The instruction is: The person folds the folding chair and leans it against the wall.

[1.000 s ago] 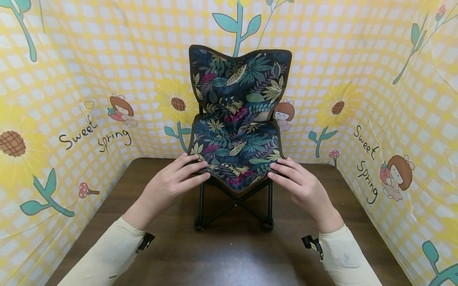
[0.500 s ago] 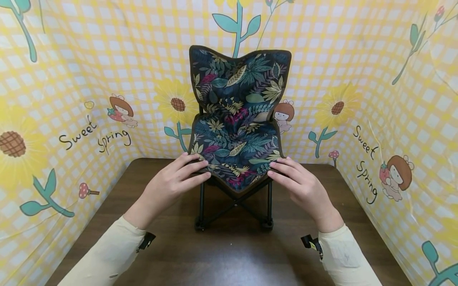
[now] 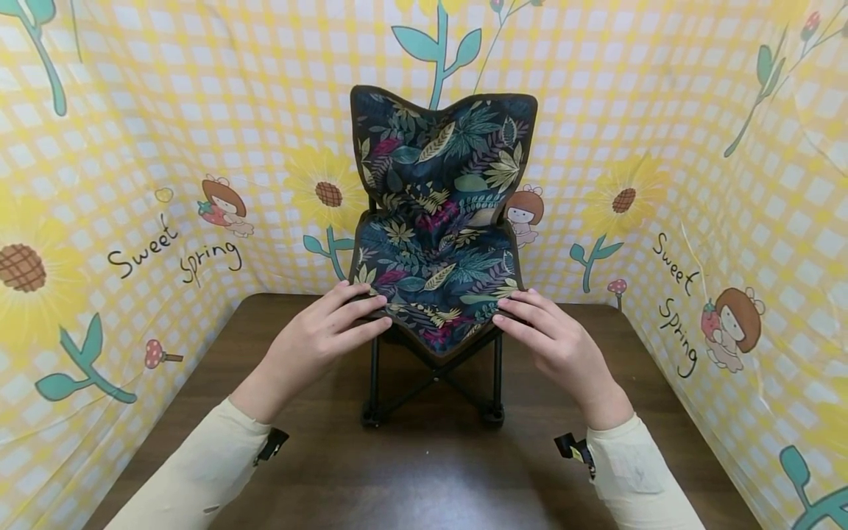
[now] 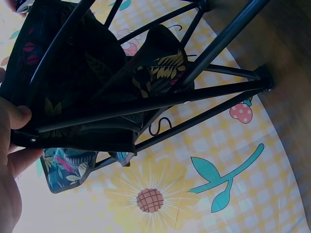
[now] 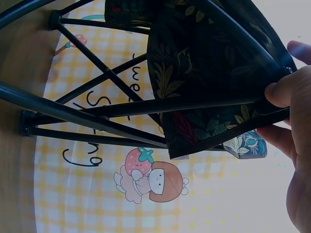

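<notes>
A small folding chair [image 3: 437, 254] stands unfolded on the table, its dark cloth printed with teal, cream and pink leaves. My left hand [image 3: 321, 331] grips the seat's front left corner, fingers on top. In the left wrist view the thumb [image 4: 19, 115] presses from below, by the end of a black tube [image 4: 146, 104]. At the front right corner, my right hand [image 3: 563, 340] holds the seat the same way. Its thumb [image 5: 279, 93] shows under the cloth in the right wrist view. Black legs [image 3: 437, 379] cross below the seat.
The chair stands on a dark brown wooden table [image 3: 411, 478]. Yellow checked cloth [image 3: 278, 96] with sunflowers and cartoon figures hangs close behind the table and along both its sides. A black strap piece [image 3: 271, 445] sticks out at the left sleeve, another [image 3: 575, 447] at the right.
</notes>
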A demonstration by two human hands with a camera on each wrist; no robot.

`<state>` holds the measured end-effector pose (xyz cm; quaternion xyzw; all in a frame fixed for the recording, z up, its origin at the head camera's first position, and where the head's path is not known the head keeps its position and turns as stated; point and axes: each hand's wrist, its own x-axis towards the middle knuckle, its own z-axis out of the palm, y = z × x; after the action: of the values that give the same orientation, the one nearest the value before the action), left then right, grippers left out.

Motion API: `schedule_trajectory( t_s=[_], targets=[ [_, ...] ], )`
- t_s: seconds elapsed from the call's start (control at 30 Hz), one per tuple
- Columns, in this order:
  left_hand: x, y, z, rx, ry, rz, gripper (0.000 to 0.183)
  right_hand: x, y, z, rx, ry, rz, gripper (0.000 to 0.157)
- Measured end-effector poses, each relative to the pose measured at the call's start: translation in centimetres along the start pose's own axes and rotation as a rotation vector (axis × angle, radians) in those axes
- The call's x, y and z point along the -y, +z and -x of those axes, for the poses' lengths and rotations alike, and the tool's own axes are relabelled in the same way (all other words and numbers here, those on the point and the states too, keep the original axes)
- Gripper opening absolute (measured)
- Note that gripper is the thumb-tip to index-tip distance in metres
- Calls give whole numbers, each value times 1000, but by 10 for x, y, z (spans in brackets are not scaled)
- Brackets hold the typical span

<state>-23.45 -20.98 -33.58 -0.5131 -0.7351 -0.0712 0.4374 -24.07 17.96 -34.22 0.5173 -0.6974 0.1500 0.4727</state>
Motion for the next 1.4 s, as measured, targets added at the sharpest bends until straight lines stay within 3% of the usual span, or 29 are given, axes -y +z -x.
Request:
schedule_trajectory(
  t_s=[1.4],
  targets=[
    [0,-4,-12,-14,-12,14,35,4,-2,-16,-15,3,-7,36]
  ],
)
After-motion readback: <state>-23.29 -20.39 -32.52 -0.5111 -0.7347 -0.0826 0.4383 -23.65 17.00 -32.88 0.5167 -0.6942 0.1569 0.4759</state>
